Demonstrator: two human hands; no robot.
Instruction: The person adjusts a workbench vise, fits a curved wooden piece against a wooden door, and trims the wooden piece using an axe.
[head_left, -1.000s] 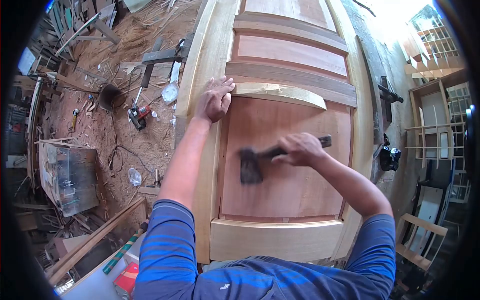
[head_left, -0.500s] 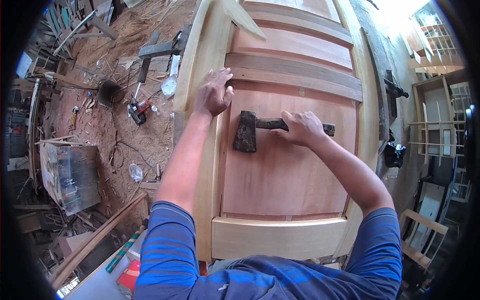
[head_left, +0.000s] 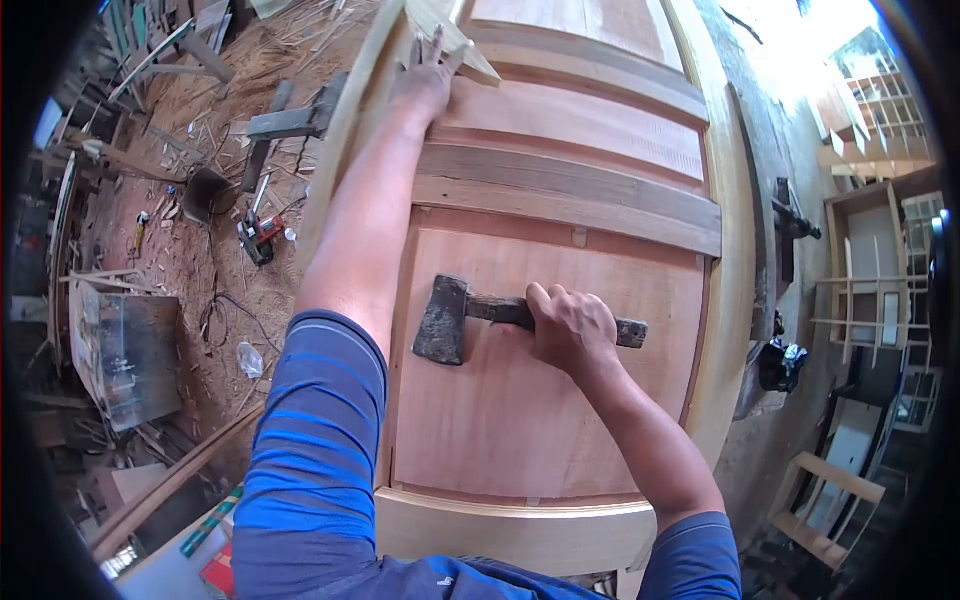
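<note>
My right hand (head_left: 575, 325) is wrapped round the dark wooden handle of a hatchet (head_left: 441, 322), whose worn metal head points left. The hatchet is held over the lower reddish panel of a wooden door (head_left: 540, 420). My left hand (head_left: 428, 78) is stretched far forward along the door's left side, its fingers spread. It touches or lies right beside a pale, pointed piece of wood (head_left: 478, 62) near the top of the view. Whether any finger hooks under that piece, I cannot tell.
Left of the door, a red-and-black power tool (head_left: 262, 232) lies on the shaving-strewn floor near a metal clamp (head_left: 290, 122). A box-like cabinet (head_left: 128, 350) stands further left. Another clamp (head_left: 795, 215) is on the right, with wooden frames (head_left: 825, 510) beyond.
My left hand has moved forward from the door's left edge to the pale pointed wood. My right hand still grips the hatchet; both sit slightly lower and further left in view.
</note>
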